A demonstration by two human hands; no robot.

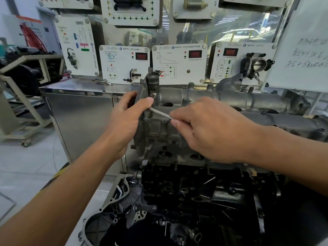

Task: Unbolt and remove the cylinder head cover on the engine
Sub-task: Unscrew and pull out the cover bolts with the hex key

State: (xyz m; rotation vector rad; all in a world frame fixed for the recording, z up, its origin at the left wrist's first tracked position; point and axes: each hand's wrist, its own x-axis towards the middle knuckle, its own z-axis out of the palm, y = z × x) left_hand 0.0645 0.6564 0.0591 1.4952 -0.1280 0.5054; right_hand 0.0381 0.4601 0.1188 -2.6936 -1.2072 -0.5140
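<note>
Head view: the left hand (124, 118) wraps around the near end of the grey cast cover (200, 98), fingers curled behind the end plate and the thumb pressed on its front edge. The right hand (209, 132) pinches a thin metal rod (160, 113) between thumb and fingertips. The rod slants up from the right hand to just under the left thumb, so the two hands sit close together at that end. The cover runs away to the right, past the right hand, and still sits on top of the dark engine block (195, 201) below both wrists. Training panels (179, 63) stand beyond the hands.

This looks like the unbolting step at the cover's end. Whether the rod is a key or a long bolt being drawn out I cannot tell. The next move probably calls for keeping the rod in line with its hole while the left hand steadies the cover.
</note>
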